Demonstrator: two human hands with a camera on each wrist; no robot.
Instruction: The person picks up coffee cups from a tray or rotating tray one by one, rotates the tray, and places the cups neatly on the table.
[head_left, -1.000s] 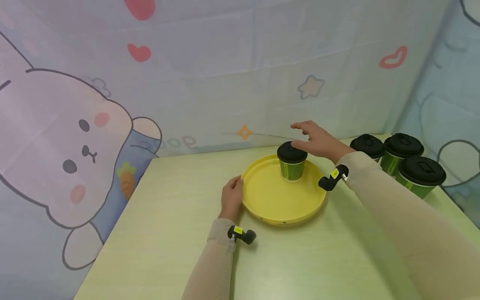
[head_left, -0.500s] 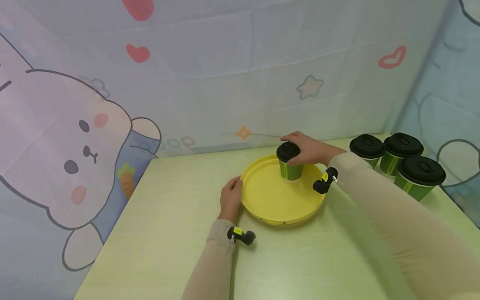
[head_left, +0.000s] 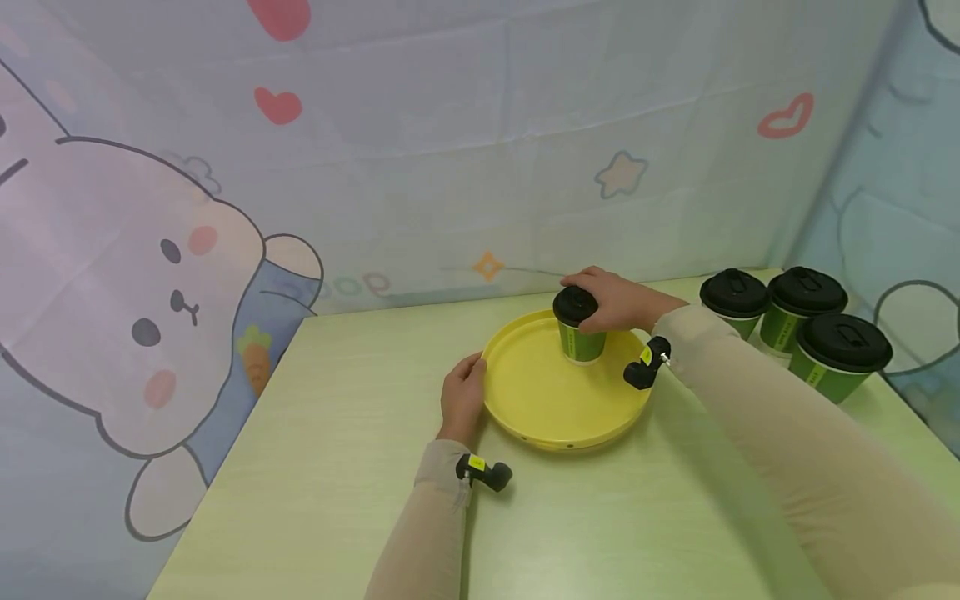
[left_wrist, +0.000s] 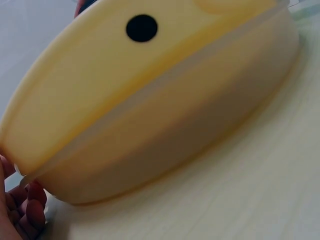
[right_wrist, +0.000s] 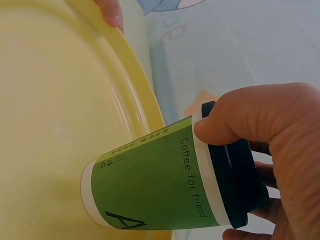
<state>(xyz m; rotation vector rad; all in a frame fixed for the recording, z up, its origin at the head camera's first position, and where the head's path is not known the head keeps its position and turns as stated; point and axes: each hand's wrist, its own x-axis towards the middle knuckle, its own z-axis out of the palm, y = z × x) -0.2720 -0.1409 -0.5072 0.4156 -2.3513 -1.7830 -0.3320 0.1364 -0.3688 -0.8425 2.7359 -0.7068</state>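
A green paper coffee cup with a black lid stands upright at the back right part of a round yellow tray. My right hand grips this cup near its lid. The right wrist view shows the thumb pressed on the white band under the lid, with the other fingers partly hidden behind it. At the tray's left edge, my left hand holds the rim. Seen from the left wrist, the fingers curl below the rim and the thumb lies over it.
Several more green cups with black lids, including a front cup, stand together at the right end of the pale table. A printed cloth backdrop rises behind the table's far edge, and another cloth hangs at the right.
My right hand was hovering, fingers spread, behind and right of the cup; it moved left and down and took hold near the lid. The left hand stayed on the tray rim.
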